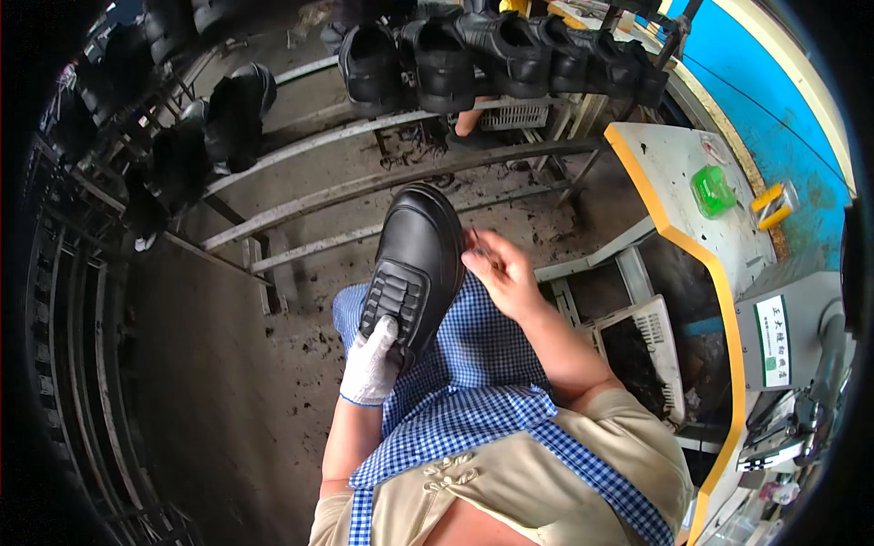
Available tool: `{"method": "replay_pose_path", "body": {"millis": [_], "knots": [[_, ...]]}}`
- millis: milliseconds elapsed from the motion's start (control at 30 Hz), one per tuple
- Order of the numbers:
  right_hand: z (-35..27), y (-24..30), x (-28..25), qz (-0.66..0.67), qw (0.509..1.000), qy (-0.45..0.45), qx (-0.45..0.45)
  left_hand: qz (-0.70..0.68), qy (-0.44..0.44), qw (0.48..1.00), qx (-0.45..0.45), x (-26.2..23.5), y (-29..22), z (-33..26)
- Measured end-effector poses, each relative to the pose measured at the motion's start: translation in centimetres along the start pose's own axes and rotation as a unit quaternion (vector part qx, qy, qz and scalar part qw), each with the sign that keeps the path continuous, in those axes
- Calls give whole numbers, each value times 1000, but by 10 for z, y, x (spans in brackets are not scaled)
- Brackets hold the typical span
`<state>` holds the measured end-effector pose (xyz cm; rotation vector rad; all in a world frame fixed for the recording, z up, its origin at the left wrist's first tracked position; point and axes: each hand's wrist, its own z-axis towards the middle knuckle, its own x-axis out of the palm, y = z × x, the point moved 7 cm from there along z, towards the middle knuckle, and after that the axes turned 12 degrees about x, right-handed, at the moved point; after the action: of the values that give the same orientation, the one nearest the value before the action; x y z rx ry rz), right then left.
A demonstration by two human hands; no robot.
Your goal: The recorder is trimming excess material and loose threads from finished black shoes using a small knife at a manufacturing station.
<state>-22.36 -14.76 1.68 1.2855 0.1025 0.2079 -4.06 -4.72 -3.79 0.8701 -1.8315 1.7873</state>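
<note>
Black leather shoe [414,264] resting on blue checked apron [473,382] over lap. White-gloved left hand [371,364] grips shoe's laced heel end. Bare right hand [499,271] touches shoe's side, fingers pinched. Black shoes [492,55] on rack beyond.

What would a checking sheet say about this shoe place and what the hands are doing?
Surface: no table under the work; the black shoe rests on the lap, on a blue checked apron.
Job's things: the shoe, toe pointing away, sole hidden.
Hands: the left hand, in a white glove, grips the shoe's back end; the bare right hand pinches a small thin tool, too small to identify, beside the shoe's side.
Clutter: a green container and a yellow item on the white bench with a yellow edge; dark scraps on the floor.
Cables: nothing seen.
Surroundings: a row of black shoes on a metal rail rack; a white crate; a blue wall.
</note>
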Motion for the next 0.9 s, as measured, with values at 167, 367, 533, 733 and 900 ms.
{"method": "replay_pose_path", "body": {"millis": [167, 367, 533, 733, 900], "knots": [[-35, -26, -18, -41, 991, 24, 126, -19, 41, 999, 23, 10, -11, 17], [-31, 30, -32, -139, 985, 22, -95, -41, 61, 997, 8, 32, -9, 31], [-68, 21, -7, -309, 944, 13, -116, -199, 81, 976, 27, 70, -8, 45], [-72, 17, -27, -412, 888, -138, -153, -282, 80, 956, -7, 143, 3, 67], [-28, 23, -129, -217, 916, -259, -217, -274, 511, 800, -156, 239, -16, 34]]}}
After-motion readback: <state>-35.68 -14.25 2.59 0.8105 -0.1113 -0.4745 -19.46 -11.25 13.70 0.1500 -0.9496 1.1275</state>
